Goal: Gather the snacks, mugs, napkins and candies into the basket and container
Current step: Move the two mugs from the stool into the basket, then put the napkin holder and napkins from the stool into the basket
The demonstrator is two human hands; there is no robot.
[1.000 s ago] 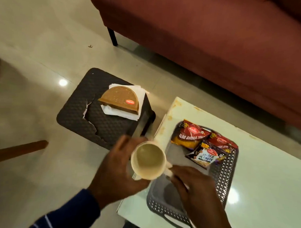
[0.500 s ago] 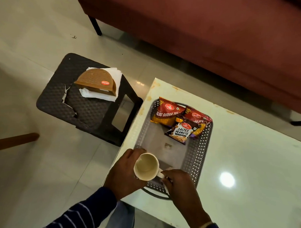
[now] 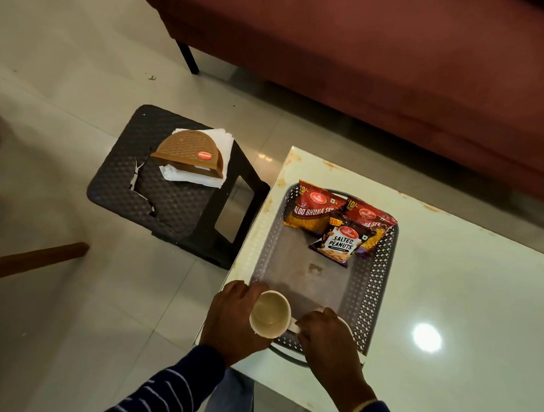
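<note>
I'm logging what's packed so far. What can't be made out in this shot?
- Mug base: head view, hidden by the left hand.
- Mug handle: mostly covered by the right hand.
- Napkins: count unclear under the brown holder.
- Candies: none visible.

Cream mug (image 3: pixel 270 313), empty and mouth-up, at the near left corner of the basket (image 3: pixel 375 289), handle pointing right. Grey perforated basket on the white table, near half of its floor bare. Three snack packets at its far end: two red-and-yellow Aloo Bhujia Sev packets (image 3: pixel 314 207) side by side, a dark Salted Peanuts packet (image 3: pixel 340 239) overlapping both. White napkins (image 3: pixel 200 180) under a brown half-round holder (image 3: pixel 189 153), well left of the basket.
</note>
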